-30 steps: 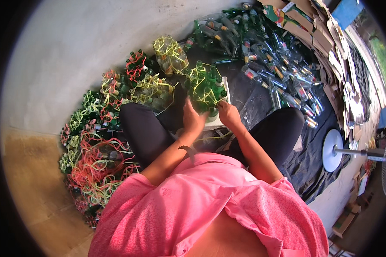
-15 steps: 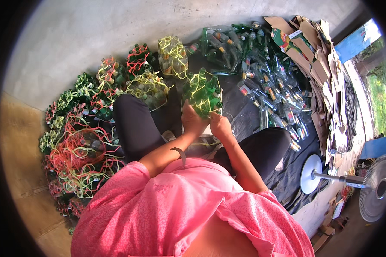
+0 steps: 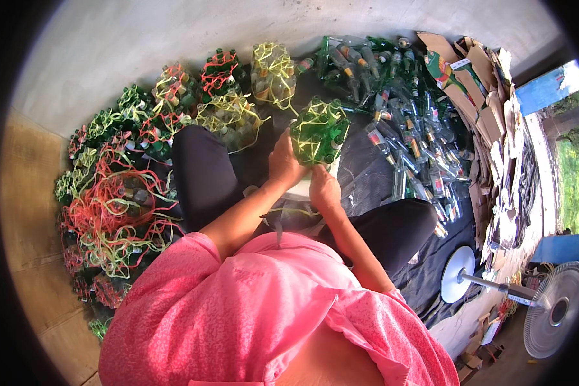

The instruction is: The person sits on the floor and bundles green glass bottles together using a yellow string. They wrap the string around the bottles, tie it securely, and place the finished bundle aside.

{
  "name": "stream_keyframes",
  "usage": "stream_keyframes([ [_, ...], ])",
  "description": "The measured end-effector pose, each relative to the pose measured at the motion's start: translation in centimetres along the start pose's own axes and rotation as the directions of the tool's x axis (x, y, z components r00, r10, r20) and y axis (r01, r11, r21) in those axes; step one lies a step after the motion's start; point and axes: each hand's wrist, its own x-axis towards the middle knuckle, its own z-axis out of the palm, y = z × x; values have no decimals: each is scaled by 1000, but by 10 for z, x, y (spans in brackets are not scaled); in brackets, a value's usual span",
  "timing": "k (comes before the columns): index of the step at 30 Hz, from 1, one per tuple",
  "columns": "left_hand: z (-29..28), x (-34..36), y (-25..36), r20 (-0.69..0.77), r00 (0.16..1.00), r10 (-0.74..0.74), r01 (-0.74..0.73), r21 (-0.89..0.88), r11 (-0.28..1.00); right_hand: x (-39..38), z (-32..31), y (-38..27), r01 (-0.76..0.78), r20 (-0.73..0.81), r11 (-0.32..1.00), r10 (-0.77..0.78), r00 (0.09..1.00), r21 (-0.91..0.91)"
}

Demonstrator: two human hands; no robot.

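Note:
Between my hands is a bundle of green bottles (image 3: 320,128) tied with yellow strap, over a white flat-topped support (image 3: 300,190). My left hand (image 3: 286,159) is closed against the bundle's left side, with its fingertips hidden behind the bottles. At the bundle's near edge, my right hand (image 3: 325,185) is closed, its thumb and fingers pinched where the yellow strap (image 3: 314,162) comes down. The bottles' necks and caps face up toward me.
Strapped bottle bundles (image 3: 273,74) line the wall and the left side, near a tangle of red and green straps (image 3: 119,199). Loose bottles (image 3: 405,128) lie on a black sheet (image 3: 431,273) at right. Beyond are stacked cardboard (image 3: 486,109) and a standing fan (image 3: 556,312).
My left hand has slid farther up the bundle's left side. The right hand has moved left along its near edge. More of the white support shows, and the whole view has shifted slightly.

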Motion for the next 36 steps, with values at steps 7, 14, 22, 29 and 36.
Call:
stream_keyframes([
  [7,15,5,-8,-48,995,82,-80,44,996,0,-4,4,18,-12,1000,-18,1000,-22],
  [14,-12,32,-11,-17,965,262,-239,-476,846,-3,5,-1,45,26,999,-45,999,14],
  [22,-9,23,-16,37,991,128,-111,-293,950,-5,8,-13,19,41,999,-17,999,-34],
  [29,5,17,-14,-17,999,-37,33,-205,978,-7,2,-14,117,46,988,-113,993,-97],
  [36,33,14,-28,-132,989,-67,41,-190,981,-10,4,-8,163,22,983,-161,987,-90],
])
